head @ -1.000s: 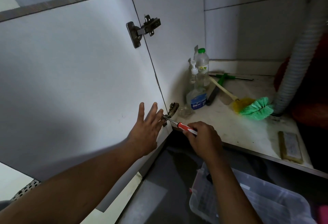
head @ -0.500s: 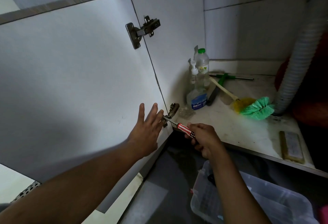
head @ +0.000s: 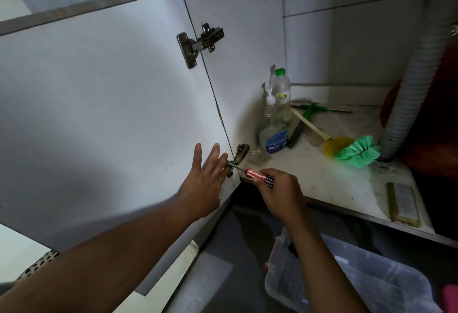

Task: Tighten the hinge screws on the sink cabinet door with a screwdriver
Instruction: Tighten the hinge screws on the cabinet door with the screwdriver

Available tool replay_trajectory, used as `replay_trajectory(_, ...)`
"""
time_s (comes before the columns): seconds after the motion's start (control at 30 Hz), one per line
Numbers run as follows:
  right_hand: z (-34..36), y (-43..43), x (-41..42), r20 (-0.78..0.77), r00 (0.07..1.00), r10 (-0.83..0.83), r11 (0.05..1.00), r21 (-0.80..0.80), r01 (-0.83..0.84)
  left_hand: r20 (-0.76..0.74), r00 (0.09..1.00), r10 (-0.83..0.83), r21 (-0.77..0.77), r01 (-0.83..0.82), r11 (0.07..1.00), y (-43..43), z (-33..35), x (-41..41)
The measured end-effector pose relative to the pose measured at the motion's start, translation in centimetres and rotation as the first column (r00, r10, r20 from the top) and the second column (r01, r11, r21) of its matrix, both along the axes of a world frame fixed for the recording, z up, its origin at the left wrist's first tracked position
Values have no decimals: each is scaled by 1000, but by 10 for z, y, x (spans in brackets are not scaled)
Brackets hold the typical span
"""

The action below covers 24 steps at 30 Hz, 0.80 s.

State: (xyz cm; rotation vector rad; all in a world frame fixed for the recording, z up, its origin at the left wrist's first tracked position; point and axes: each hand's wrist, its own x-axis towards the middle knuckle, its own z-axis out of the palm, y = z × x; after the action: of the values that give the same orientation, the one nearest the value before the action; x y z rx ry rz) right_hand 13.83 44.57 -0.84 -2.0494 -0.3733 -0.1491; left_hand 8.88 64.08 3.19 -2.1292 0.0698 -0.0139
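My left hand (head: 203, 181) lies flat and open on the door (head: 99, 114) beside the lower hinge (head: 239, 156), my right hand (head: 280, 193) grips the screwdriver (head: 257, 176), whose tip seems seated in a screw there, so I'd push along the shaft while turning to avoid slipping.

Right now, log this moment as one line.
right hand grips screwdriver | tip at lower hinge | left hand flat on cabinet door | upper hinge untouched

Head view — down, close, into cabinet (head: 322, 176)
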Motion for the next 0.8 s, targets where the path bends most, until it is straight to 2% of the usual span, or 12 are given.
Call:
replay_trajectory(0.07,6,4,6,-235,972,4,988,154,33,2,1000,-5,0,5,1000,0,0,0)
replay_trajectory(0.17,15,3,14,-606,791,84,935,323,148,3,1000,-6,-1,6,1000,0,-1,0)
replay_trajectory(0.23,16,1,16,-705,695,143,906,376,195,3,1000,-6,-6,6,1000,1,-1,1)
replay_trajectory(0.3,10,1,14,-708,689,155,902,386,193,3,1000,-5,-10,5,1000,1,-2,1)
replay_trajectory(0.43,-10,3,2,-560,824,89,917,369,152,0,1000,-1,-28,1,1000,0,-5,0)
replay_trajectory(0.53,-25,-3,-2,-471,882,9,933,322,162,-1,1000,1,-39,-1,999,-2,-8,0)
replay_trajectory(0.8,-46,-4,-11,-365,929,-53,952,263,157,4,1000,22,-40,-22,999,-3,-11,3)
